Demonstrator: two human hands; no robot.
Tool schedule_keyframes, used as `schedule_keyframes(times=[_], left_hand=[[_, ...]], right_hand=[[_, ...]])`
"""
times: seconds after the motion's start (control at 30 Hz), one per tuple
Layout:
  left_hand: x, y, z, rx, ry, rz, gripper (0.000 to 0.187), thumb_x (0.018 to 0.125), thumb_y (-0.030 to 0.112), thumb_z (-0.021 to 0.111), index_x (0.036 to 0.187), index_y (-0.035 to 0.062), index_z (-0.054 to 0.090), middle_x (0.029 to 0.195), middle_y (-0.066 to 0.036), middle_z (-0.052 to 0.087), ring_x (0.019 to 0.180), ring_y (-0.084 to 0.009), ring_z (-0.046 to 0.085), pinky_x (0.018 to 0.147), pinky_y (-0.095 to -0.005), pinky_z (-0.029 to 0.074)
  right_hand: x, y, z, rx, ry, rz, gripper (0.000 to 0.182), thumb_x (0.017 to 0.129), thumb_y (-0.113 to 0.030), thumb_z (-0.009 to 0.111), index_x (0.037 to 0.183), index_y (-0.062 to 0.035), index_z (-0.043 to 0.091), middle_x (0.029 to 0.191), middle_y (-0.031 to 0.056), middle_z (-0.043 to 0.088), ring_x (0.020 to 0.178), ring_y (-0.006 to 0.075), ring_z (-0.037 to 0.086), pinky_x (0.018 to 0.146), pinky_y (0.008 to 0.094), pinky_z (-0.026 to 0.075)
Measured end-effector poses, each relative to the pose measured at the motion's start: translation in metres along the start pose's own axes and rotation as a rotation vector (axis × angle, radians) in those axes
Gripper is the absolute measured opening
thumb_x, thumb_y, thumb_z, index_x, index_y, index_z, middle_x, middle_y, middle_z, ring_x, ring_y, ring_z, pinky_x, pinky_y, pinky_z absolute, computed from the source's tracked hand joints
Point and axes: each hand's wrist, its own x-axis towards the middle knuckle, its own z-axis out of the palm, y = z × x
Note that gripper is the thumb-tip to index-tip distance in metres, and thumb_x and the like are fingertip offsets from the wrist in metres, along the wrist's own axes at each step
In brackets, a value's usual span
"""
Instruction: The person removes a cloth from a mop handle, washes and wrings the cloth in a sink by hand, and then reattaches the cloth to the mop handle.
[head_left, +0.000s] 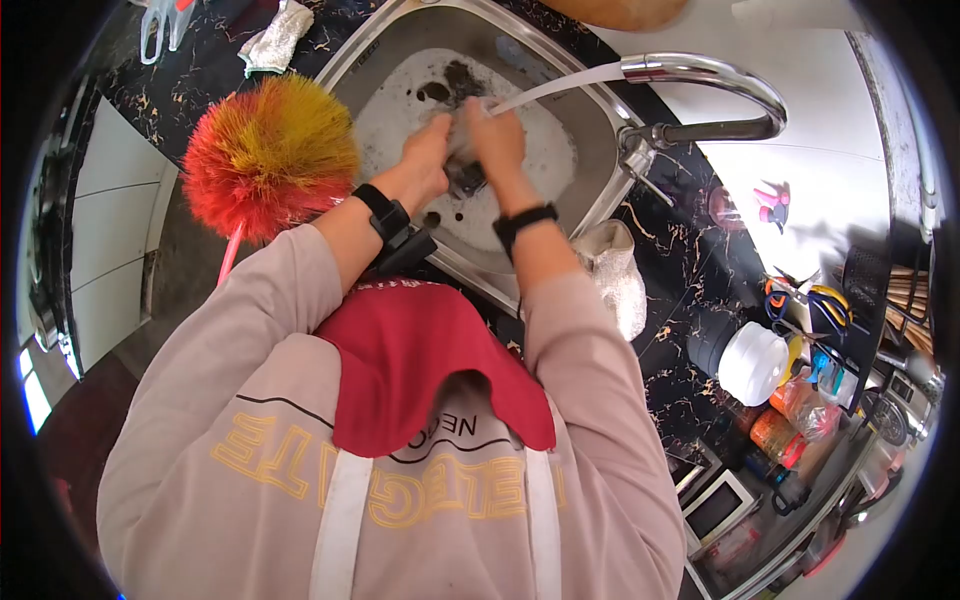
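Note:
Both hands are over the foamy water in the steel sink (592,120). My left hand (428,158) is on the left, its fingers closed and pointing toward the middle. My right hand (496,142) is curled just beside it, under the stream of water (550,88) that falls from the tap (715,70). Between the hands is a blurred, greyish, wet thing; I cannot tell what it is. White suds (400,110) with dark gaps surround the hands. Each wrist wears a black band.
A red and yellow bristly duster (270,160) stands left of the sink. A silvery cloth (612,275) lies at its right front corner, and another cloth (277,38) at the back left. Scissors (800,295), a white-lidded container (752,363) and jars (775,438) crowd the right counter.

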Motion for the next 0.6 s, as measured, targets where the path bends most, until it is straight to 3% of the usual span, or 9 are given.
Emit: schedule_keyframes(times=[0.03,0.1,0.17,0.23,0.37,0.43,0.57,0.6], left_hand=[[-0.010,-0.005,0.009,0.140,0.152,0.072,0.033,0.078,0.016,0.062,0.106,0.0033,0.050,0.092,-0.011,0.058,0.084,-0.0254,0.057,0.071,-0.0410,0.049],[-0.018,0.000,0.022,0.206,0.155,0.132,0.038,0.075,0.017,0.065,0.106,0.0031,0.048,0.093,-0.011,0.056,0.083,-0.0250,0.057,0.069,-0.0410,0.049],[-0.020,0.013,0.025,0.207,0.152,0.284,0.040,0.074,0.017,0.066,0.107,0.0033,0.047,0.095,-0.012,0.055,0.084,-0.0246,0.057,0.068,-0.0414,0.049],[-0.016,0.027,0.024,0.156,0.173,0.241,0.041,0.076,0.018,0.066,0.108,0.0039,0.046,0.098,-0.013,0.054,0.085,-0.0249,0.056,0.069,-0.0422,0.049],[-0.022,0.012,0.021,0.146,0.140,0.116,0.035,0.084,0.027,0.057,0.109,0.0042,0.047,0.099,-0.013,0.055,0.088,-0.0255,0.057,0.074,-0.0429,0.049],[-0.021,-0.009,0.021,0.172,0.024,0.000,0.037,0.089,0.033,0.048,0.112,0.0042,0.048,0.104,-0.013,0.056,0.091,-0.0249,0.057,0.078,-0.0430,0.049],[-0.004,0.000,0.019,0.199,0.015,0.102,0.033,0.090,0.032,0.046,0.109,0.0047,0.051,0.105,-0.011,0.058,0.092,-0.0236,0.059,0.080,-0.0419,0.049],[-0.012,0.012,0.026,0.176,-0.019,0.094,0.042,0.090,0.039,0.046,0.114,0.0040,0.050,0.107,-0.011,0.058,0.097,-0.0230,0.058,0.085,-0.0396,0.048]], right_hand=[[0.011,0.028,0.008,0.005,0.000,0.000,0.045,0.081,-0.044,0.052,0.099,-0.0025,0.055,0.095,0.0235,0.060,0.091,0.0402,0.056,0.079,0.0460,0.044],[0.025,0.060,0.020,0.129,0.003,-0.081,0.040,0.082,-0.039,0.052,0.096,-0.0022,0.057,0.094,0.0241,0.061,0.090,0.0395,0.057,0.079,0.0457,0.044],[-0.004,0.039,0.013,0.114,-0.020,-0.101,0.036,0.082,-0.036,0.053,0.094,-0.0025,0.058,0.094,0.0239,0.060,0.090,0.0392,0.057,0.077,0.0457,0.044],[-0.036,0.008,0.006,0.198,0.197,-0.361,0.033,0.081,-0.034,0.053,0.095,-0.0044,0.058,0.093,0.0230,0.061,0.090,0.0379,0.057,0.076,0.0450,0.045],[-0.036,-0.033,-0.013,-0.014,0.180,-0.336,0.033,0.079,-0.032,0.054,0.099,-0.0055,0.059,0.093,0.0222,0.061,0.091,0.0378,0.057,0.077,0.0443,0.045],[0.013,-0.005,-0.014,0.056,0.050,-0.056,0.033,0.075,-0.029,0.058,0.099,-0.0056,0.060,0.093,0.0224,0.061,0.092,0.0390,0.056,0.079,0.0436,0.045],[0.023,0.036,0.002,0.371,-0.011,-0.008,0.033,0.074,-0.030,0.059,0.096,-0.0047,0.061,0.094,0.0235,0.060,0.093,0.0392,0.056,0.080,0.0433,0.045],[0.001,0.027,-0.001,0.361,0.031,-0.172,0.034,0.076,-0.031,0.057,0.095,-0.0041,0.061,0.093,0.0232,0.061,0.092,0.0385,0.056,0.080,0.0428,0.045]])
